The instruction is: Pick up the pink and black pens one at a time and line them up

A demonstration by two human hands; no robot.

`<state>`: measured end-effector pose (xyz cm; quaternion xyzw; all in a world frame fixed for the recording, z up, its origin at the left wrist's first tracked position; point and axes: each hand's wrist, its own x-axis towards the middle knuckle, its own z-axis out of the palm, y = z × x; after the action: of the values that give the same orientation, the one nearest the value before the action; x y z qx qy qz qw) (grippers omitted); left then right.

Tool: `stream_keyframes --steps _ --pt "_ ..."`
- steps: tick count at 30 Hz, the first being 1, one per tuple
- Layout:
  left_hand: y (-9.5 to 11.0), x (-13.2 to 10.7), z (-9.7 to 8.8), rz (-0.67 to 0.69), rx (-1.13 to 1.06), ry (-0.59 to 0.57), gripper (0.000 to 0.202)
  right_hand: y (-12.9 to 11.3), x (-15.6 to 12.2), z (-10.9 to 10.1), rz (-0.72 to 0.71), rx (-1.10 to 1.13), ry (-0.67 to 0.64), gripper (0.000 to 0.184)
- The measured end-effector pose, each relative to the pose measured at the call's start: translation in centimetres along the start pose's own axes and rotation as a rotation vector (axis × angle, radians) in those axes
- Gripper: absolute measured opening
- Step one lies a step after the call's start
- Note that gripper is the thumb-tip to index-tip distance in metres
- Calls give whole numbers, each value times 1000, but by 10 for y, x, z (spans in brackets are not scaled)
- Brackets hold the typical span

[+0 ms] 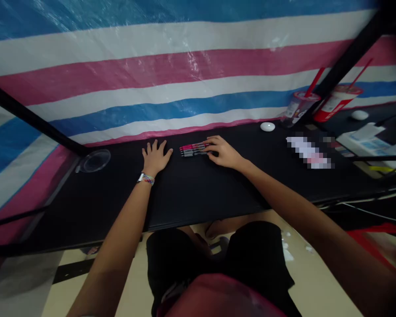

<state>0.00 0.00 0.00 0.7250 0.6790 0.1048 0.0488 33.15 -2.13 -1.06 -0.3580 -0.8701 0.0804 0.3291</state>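
Now, left hand (156, 157) spread on smooth black tabletop (198, 193), right hand (222, 152) pinching a row of slim pens (192, 149).

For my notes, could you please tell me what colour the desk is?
The desk under the pens is black; head view.

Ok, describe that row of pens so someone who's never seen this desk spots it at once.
Start with the black desk in front of the striped sheet. Near its back edge, the row of pens lies between the spread left hand and the right hand, which touches it. Unlike the round white object farther right, they are slim sticks, red at the back, dark grey in front.
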Motion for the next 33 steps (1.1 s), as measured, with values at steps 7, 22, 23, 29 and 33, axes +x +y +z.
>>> stream_keyframes --steps 7,22,23,29,33 --pt "-1 1 0 4 3 4 77 -7 3 0 29 42 -26 23" --pt "5 -5 -7 71 -1 97 69 -7 6 -1 11 149 104 10" --pt "8 -6 -10 116 -11 137 66 -7 6 -1 26 158 123 11" --pt "32 -20 -24 419 -108 217 53 -11 6 -2 157 162 158 19" --pt "45 -27 -21 562 -168 207 39 -12 8 0 213 249 183 16"
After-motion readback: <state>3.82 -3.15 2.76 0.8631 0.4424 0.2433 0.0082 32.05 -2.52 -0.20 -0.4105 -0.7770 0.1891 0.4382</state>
